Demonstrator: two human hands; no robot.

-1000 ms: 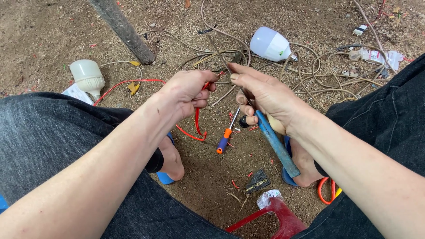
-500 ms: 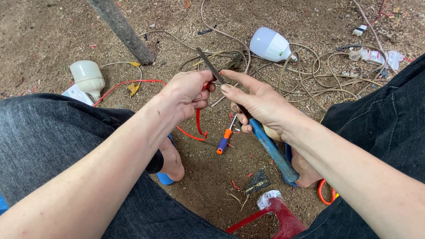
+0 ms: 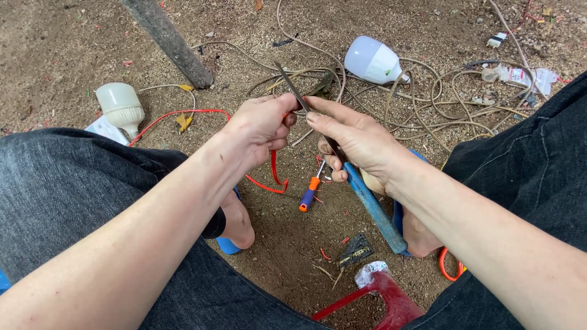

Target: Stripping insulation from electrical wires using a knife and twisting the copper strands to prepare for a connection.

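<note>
My left hand (image 3: 260, 125) pinches the end of a thin red wire (image 3: 274, 173) that loops down below the hand and runs left across the dirt. My right hand (image 3: 354, 137) grips a knife with a long blue handle (image 3: 374, 208); its narrow grey blade (image 3: 290, 85) sticks up past my fingertips and rests against the wire end at my left thumb. My right forefinger lies along the blade. Small red scraps of insulation lie on the ground under the hands.
An orange-and-blue screwdriver (image 3: 310, 192) lies on the dirt between my feet. Two white bulbs (image 3: 121, 107) (image 3: 374, 61) lie left and upper right. Tangled beige cable (image 3: 440, 98) spreads at right. A grey post (image 3: 168, 40) stands behind; a red stool edge (image 3: 379, 299) below.
The right hand has shifted left, bringing the knife blade from beside the left hand onto the red wire end. The left hand has turned slightly and closed tighter on the wire.
</note>
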